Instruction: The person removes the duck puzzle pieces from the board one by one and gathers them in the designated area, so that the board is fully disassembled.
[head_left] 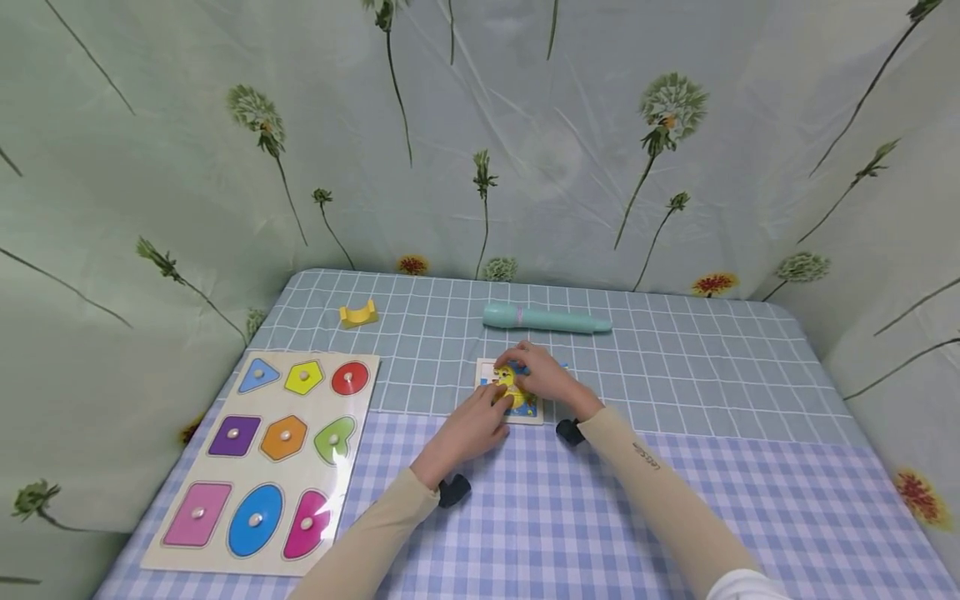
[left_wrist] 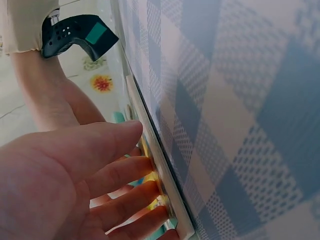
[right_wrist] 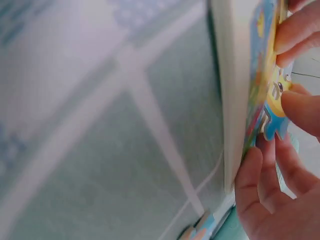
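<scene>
A small wooden picture puzzle (head_left: 487, 369) lies at the middle of the table, where the two cloths meet. My right hand (head_left: 543, 375) reaches over its right side. In the right wrist view, thumb and fingers pinch a yellow and blue puzzle piece (right_wrist: 275, 112) with a printed eye, tilted up from the board (right_wrist: 229, 100). My left hand (head_left: 472, 425) comes from the near left. Its fairly straight fingertips touch the puzzle's face, as the left wrist view shows, while the thumb (left_wrist: 120, 135) stays near the board's edge. Both hands hide much of the picture.
To the left lies a large shape-peg board (head_left: 255, 458) with colored knobbed shapes. A yellow curved block (head_left: 359, 314) and a teal, pen-like stick (head_left: 547, 318) are farther back. Beside the puzzle, a light-blue and brown piece (right_wrist: 202, 227) lies partly in view. Floral curtains surround the table.
</scene>
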